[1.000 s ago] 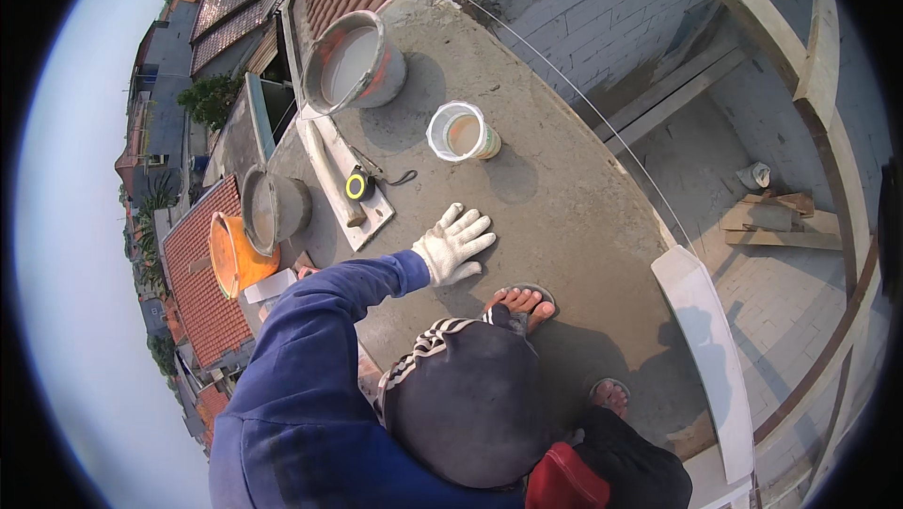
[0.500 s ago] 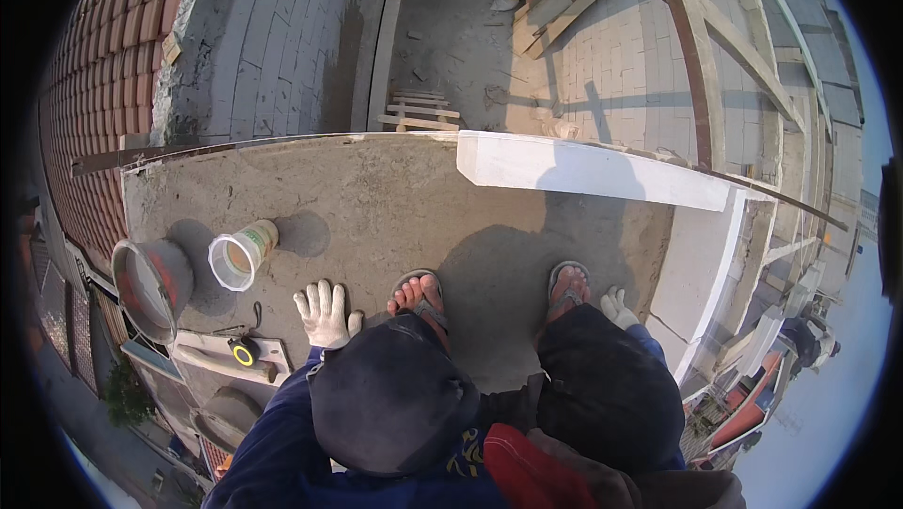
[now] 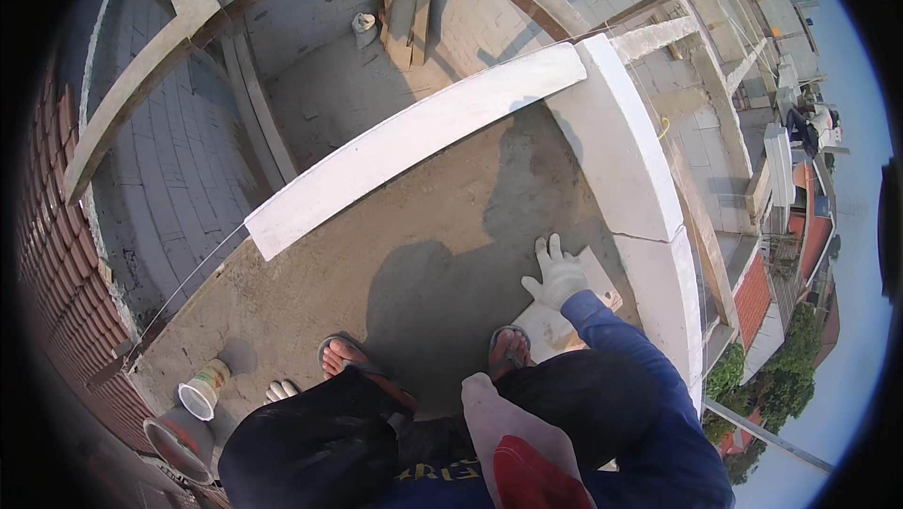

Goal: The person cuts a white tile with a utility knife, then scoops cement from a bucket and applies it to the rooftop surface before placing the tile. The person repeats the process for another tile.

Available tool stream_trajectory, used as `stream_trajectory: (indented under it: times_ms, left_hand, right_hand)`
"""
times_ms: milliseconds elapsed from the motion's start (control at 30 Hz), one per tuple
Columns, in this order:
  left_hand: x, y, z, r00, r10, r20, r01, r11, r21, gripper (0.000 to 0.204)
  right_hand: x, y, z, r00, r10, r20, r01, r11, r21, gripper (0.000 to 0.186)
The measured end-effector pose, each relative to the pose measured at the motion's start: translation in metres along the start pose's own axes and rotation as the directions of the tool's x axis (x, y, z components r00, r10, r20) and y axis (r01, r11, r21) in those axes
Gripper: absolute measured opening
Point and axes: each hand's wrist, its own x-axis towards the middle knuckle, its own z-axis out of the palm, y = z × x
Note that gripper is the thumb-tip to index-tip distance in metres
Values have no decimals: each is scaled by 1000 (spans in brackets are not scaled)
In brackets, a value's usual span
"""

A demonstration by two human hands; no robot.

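My right hand (image 3: 555, 276), in a white work glove, has its fingers spread and stretched forward just ahead of my right foot. Under and beside it lies a pale flat board (image 3: 600, 269) with a small dark spot; whether the palm presses on it I cannot tell. My left hand (image 3: 280, 390), gloved too, shows only its fingers, extended on the grey cement floor (image 3: 310, 307) beside my left knee. A white plastic cup (image 3: 199, 394) lies tipped or leaning near it, and behind that is a round bucket (image 3: 179, 448) with a reddish inside.
A long white block (image 3: 414, 147) edges the far side, meeting a white block wall (image 3: 625, 156) with a crack on the right. Beyond is a drop to a lower room with a white sack (image 3: 364, 29) and planks (image 3: 409, 15). A taut string (image 3: 188, 278) runs at left.
The view has swung to the right. My right hand has gone from the floor beside my right foot to the pale board ahead of it. My left hand stays low at the left.
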Motion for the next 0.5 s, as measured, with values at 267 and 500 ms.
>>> stream_trajectory:
  times_ms: [267, 500]
  left_hand:
    - [24, 19, -37, 921, -230, 316, 190, 970, 150, 53]
    - [16, -16, -100, 761, -488, 428, 311, 853, 420, 51]
  right_hand:
    - [-5, -5, 13, 970, 73, -231, -55, 995, 87, 97]
    - [-12, 2, 12, 969, 71, -237, -43, 992, 123, 97]
